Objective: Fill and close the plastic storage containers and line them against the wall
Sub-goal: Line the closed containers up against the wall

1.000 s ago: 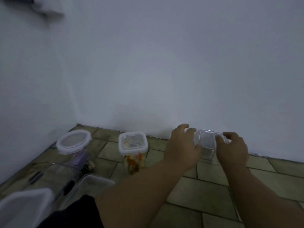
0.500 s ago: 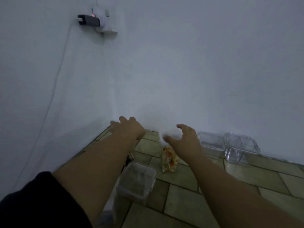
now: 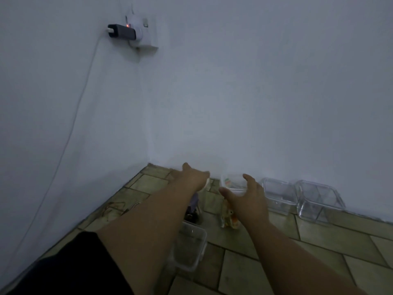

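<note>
Clear square plastic tubs [image 3: 278, 192] sit together along the smooth wall [image 3: 255, 103].

No text, number or brand legible in the head view. Coloured print, orange and green, shows at the top of the filled container [image 3: 230, 182] and on the packets lower inside it; too blurred to read. The charger [image 3: 121, 33] in the socket [image 3: 147, 28] shows a red light; any marking is too small to tell.
</note>
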